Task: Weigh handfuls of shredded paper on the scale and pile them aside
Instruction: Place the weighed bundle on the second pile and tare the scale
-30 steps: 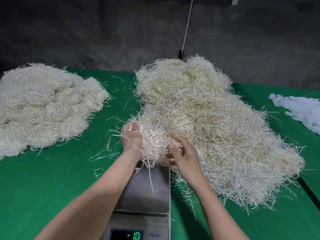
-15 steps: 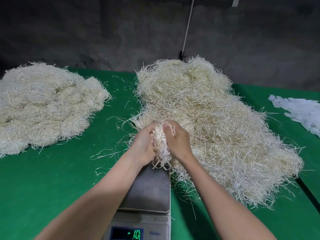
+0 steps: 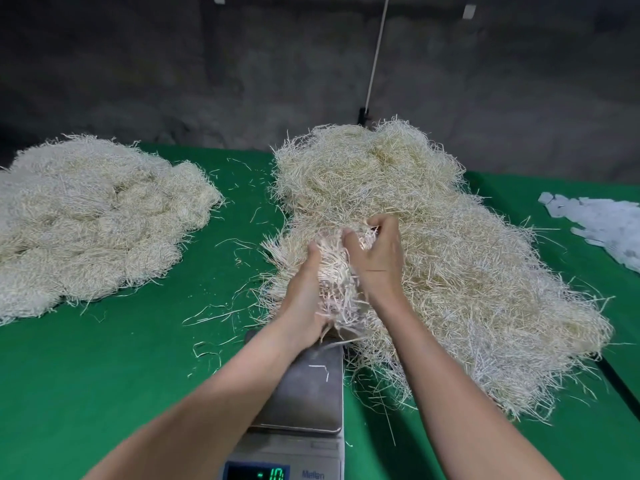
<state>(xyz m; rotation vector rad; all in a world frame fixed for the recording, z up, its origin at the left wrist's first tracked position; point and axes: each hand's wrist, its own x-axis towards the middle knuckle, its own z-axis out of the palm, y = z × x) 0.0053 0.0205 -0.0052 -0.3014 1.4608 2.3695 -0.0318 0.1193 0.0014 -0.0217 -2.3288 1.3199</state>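
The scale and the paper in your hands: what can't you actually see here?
- Scale display: bottom edge of the head view cuts it off.
- Platform's far end: hidden by left hand and handful.
- Right hand fingertips: buried in shreds.
- White pieces: cropped at right.

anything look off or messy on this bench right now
The scale display reads -10 while its pan holds only a stray strip or two. Loose strands are scattered on the green cloth between the two piles.
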